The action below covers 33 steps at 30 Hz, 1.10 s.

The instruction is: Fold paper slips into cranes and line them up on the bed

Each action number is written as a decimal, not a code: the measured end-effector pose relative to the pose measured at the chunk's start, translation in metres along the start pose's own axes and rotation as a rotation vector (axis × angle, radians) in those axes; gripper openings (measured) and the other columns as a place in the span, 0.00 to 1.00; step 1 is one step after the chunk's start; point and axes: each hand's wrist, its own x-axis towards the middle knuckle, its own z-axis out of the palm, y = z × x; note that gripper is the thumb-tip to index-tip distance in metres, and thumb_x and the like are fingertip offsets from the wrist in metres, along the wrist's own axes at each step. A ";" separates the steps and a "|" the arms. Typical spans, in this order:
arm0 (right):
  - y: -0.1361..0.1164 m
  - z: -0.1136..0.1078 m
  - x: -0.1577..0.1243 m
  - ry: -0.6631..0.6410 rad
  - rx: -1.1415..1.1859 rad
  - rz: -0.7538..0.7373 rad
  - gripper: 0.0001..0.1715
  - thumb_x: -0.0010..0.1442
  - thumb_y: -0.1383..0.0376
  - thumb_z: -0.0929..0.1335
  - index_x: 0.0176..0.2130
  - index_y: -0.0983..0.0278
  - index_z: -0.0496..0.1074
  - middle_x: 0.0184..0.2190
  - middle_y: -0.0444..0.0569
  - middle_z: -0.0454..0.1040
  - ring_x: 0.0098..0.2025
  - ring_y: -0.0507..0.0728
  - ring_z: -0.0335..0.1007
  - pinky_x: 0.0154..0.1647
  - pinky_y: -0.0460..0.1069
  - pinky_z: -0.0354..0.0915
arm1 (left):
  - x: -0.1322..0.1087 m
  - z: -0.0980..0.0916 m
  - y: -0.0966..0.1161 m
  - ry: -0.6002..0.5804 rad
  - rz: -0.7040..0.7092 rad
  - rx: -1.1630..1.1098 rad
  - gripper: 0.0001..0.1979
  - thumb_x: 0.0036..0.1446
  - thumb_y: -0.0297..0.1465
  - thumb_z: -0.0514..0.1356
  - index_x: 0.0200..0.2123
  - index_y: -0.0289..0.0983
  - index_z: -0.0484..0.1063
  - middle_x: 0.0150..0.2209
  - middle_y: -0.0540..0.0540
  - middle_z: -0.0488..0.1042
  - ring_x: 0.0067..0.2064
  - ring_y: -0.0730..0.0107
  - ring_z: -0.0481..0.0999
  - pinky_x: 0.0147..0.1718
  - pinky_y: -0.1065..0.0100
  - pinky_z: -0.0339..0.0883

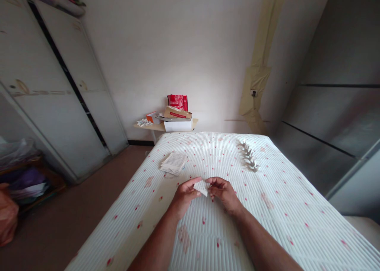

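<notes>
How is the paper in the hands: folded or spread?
Folded: the paper, between left hand and right hand, is a small pointed shape, unlike the flat sheets.

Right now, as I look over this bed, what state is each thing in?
Left hand: closed, pinching the folded paper
Right hand: closed at the paper's other side
Folded paper: small, held above the bed cover
Paper sheets: piled flat, edges uneven
Folded paper figures: finished-looking, lined up in a row
Bed cover: spread out
Red bag: upright against the wall
</notes>
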 end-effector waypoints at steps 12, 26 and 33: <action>-0.001 0.002 0.000 -0.003 0.017 -0.011 0.14 0.43 0.67 0.70 0.34 0.65 0.70 0.22 0.40 0.69 0.18 0.46 0.59 0.20 0.44 0.55 | 0.000 -0.001 -0.002 0.030 -0.023 0.030 0.32 0.35 0.25 0.64 0.50 0.31 0.69 0.34 0.45 0.76 0.34 0.70 0.71 0.39 0.69 0.59; 0.005 0.001 0.000 -0.026 -0.012 -0.019 0.16 0.43 0.68 0.70 0.36 0.65 0.70 0.24 0.41 0.69 0.19 0.46 0.58 0.20 0.44 0.55 | 0.002 -0.004 -0.005 0.047 0.011 0.044 0.30 0.37 0.24 0.62 0.50 0.32 0.68 0.35 0.46 0.77 0.37 0.68 0.72 0.40 0.69 0.60; 0.002 0.008 -0.002 -0.051 -0.048 -0.057 0.17 0.43 0.67 0.69 0.37 0.64 0.69 0.23 0.39 0.67 0.20 0.46 0.55 0.20 0.43 0.53 | 0.002 -0.004 -0.005 0.112 0.040 0.159 0.27 0.41 0.26 0.58 0.50 0.32 0.69 0.31 0.47 0.76 0.32 0.70 0.71 0.34 0.71 0.62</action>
